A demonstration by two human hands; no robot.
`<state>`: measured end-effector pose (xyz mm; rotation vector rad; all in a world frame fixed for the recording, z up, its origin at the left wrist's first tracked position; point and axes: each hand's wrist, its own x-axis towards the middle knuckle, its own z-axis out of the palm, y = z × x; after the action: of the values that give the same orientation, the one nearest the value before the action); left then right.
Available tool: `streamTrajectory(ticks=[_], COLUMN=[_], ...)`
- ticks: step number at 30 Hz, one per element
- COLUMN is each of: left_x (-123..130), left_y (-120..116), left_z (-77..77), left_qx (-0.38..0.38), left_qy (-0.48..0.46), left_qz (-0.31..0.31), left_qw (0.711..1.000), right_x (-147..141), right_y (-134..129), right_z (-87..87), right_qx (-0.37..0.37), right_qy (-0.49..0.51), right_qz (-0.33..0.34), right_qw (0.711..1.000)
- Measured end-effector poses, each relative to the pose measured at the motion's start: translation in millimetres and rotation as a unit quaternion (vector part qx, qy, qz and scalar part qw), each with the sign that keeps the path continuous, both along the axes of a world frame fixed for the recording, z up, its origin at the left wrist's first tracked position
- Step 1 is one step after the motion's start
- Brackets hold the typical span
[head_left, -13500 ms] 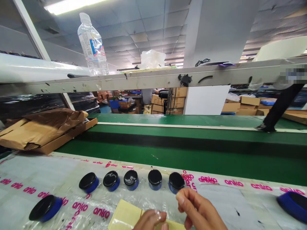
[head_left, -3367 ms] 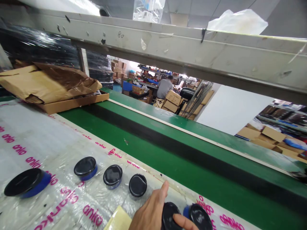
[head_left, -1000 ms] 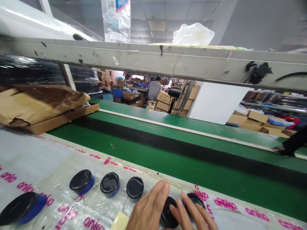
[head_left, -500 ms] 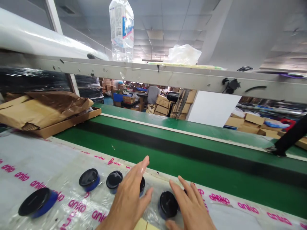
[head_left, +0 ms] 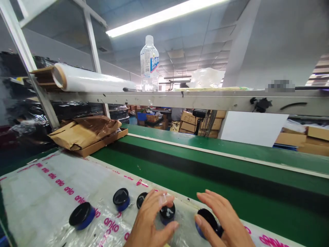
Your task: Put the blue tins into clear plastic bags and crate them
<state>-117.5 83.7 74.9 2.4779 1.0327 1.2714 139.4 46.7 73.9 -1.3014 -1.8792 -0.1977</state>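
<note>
Several round black-topped pieces with blue sides stand on the plastic-covered table (head_left: 84, 178) printed with pink "anko" lettering. One black-topped piece (head_left: 81, 215) is at the left, another (head_left: 121, 199) further right. My left hand (head_left: 151, 219) has its thumb and fingers spread around a black-topped piece (head_left: 167, 213), with a gap showing, and partly covers the one beside it. My right hand (head_left: 223, 219) is beside the rightmost piece (head_left: 207, 219), its thumb overlapping the near side and its fingers apart above. Whether the thumb touches that piece is unclear.
A green conveyor (head_left: 180, 171) runs behind the table. Brown paper packaging (head_left: 84, 132) lies in a cardboard tray at the left. Above, a metal shelf (head_left: 192, 100) holds a plastic bottle (head_left: 149, 67), a wrapped roll (head_left: 95, 79) and a clear bag.
The view has shifted, showing more ceiling and more of the left side. My right hand now has its thumb in front of the rightmost piece; my left hand's fingers now arch over the pieces.
</note>
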Motion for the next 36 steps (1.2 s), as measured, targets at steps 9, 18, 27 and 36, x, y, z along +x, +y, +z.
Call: streamTrajectory(ticks=[9, 18, 27, 36], left_x=[8.7, 10.3, 10.6, -4.8], left_y=[-12.1, -17.7, -20.9, -6.5], left_z=[14.6, 6.3, -11.5, -13.1], left_qx=[-0.104, -0.166, -0.049, 0.017], left_qy=[0.002, 0.025, -0.009, 0.113], left_qz=[-0.143, -0.114, -0.069, 0.082], left_qw=[0.984, 0.979, 0.996, 0.990], right_x=[-53.4, -56.4, -61.1, -55.9], right_y=[2.9, -0.9, -6.0, -5.5], right_z=[68.7, 59.7, 45.0, 28.6], right_qx=[-0.341, -0.387, -0.310, -0.301], right_qy=[0.270, 0.302, 0.273, 0.498], right_qz=[0.219, 0.211, 0.157, 0.036], right_qw=[0.874, 0.845, 0.897, 0.813])
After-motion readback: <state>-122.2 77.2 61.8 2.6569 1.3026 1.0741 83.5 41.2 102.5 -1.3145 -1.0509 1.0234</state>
